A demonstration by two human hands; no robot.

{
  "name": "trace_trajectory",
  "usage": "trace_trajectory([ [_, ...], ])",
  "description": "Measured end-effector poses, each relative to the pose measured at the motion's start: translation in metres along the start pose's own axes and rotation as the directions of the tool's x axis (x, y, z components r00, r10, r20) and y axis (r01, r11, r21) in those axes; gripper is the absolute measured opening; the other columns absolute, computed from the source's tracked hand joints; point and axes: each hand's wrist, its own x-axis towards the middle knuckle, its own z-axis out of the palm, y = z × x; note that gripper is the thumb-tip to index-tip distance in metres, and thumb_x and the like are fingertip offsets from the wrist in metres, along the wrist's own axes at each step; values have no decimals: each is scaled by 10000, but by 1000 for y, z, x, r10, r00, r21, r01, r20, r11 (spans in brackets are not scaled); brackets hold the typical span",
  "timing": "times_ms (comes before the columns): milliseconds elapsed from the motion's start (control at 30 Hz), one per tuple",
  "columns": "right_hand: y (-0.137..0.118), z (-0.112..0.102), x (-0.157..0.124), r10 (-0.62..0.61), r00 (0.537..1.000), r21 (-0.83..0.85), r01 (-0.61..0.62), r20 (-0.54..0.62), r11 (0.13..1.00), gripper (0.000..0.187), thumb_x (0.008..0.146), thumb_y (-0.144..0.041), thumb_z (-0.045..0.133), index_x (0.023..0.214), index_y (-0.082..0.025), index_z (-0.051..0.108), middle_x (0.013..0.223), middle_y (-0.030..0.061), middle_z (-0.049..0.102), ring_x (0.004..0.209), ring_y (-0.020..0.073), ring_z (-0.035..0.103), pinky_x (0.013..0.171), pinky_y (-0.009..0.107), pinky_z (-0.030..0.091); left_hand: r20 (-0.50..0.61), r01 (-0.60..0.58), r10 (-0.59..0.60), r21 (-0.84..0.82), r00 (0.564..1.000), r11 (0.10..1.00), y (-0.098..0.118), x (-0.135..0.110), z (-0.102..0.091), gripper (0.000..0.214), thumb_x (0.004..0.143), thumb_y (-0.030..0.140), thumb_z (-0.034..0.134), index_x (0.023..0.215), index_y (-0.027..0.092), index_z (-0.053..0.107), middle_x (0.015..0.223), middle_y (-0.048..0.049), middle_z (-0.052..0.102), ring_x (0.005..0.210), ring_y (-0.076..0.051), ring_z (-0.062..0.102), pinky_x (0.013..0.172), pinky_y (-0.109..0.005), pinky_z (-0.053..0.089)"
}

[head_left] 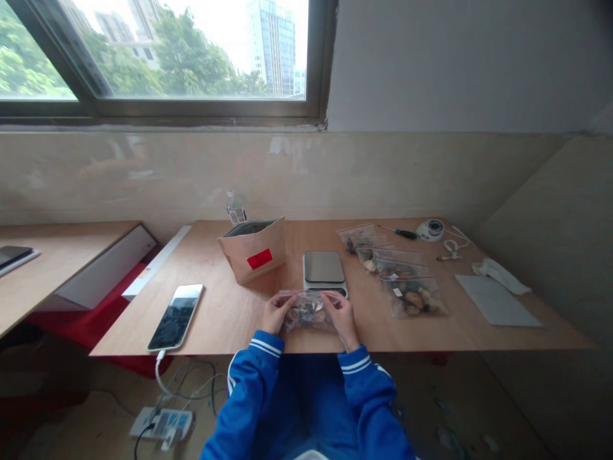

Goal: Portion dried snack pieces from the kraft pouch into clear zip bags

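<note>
Near the front left corner of the table [230, 319], a phone [177, 317] lies face up, with a white cable [161, 370] running from it over the front edge. Farther right, at the back edge, a clear bottle [235, 209] stands partly hidden behind a brown paper pouch [246, 260]. The pouch stands upright with its mouth open and a red label [259, 258] on its side; its contents cannot be seen.

At the middle of the front edge, the left hand [278, 312] pinches the upper left corner of a clear zip bag [310, 313] holding dark pieces. Just beyond the bag, toward the back edge, sits a flat scale [324, 267]. The right hand [341, 313] pinches the bag's upper right corner, so both hands grip along its top. This bag is already filled; whether its seal is closed, I cannot tell.

Right of the scale, several other filled bags [416, 298] overlap in a row slanting from the back edge toward the front. They look finished with, while the held one is not yet among them. Toward the back right corner are a screwdriver [406, 234] and a white dome camera [430, 230]; a white sheet [495, 301] lies near the right edge, a crumpled white cloth [502, 276] beside it.
</note>
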Motion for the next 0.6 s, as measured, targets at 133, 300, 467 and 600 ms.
trace_trajectory([
  [133, 0, 0, 0, -2, 1000, -10, 2, -5, 1000, 315, 755, -449, 648, 862, -155, 685, 838, 75, 718, 754, 195, 662, 665, 295, 527, -7, -6, 6, 20, 1000, 1000, 0, 0, 0, 351, 598, 391, 784, 812, 118, 734, 808, -99, 730, 757, -209, 671, 718, -310, 536],
  [300, 2, 0, 0, 0, 1000, -20, 0, 3, 1000, 313, 766, -440, 640, 871, -148, 680, 846, 79, 715, 765, 196, 662, 681, 298, 528, -1, 8, -8, 21, 1000, 1000, 2, -1, 1, 338, 619, 377, 775, 831, 116, 736, 823, -100, 731, 768, -203, 670, 732, -298, 529],
  [467, 3, 3, -3, -39, 999, -56, 38, -26, 998, 305, 771, -435, 635, 869, -150, 684, 853, 78, 715, 780, 194, 662, 713, 306, 534, -14, 2, -2, -11, 1000, 1000, 3, -1, 1, 345, 623, 393, 768, 824, 114, 736, 802, -97, 730, 757, -208, 669, 734, -310, 528],
  [600, 0, 4, -4, -44, 998, -32, 43, -40, 999, 287, 769, -431, 638, 848, -157, 671, 812, 65, 711, 745, 184, 659, 682, 291, 531, 1, 34, -34, -28, 999, 999, 1, 0, 0, 359, 619, 408, 770, 818, 111, 735, 806, -99, 731, 752, -210, 671, 730, -311, 528],
])
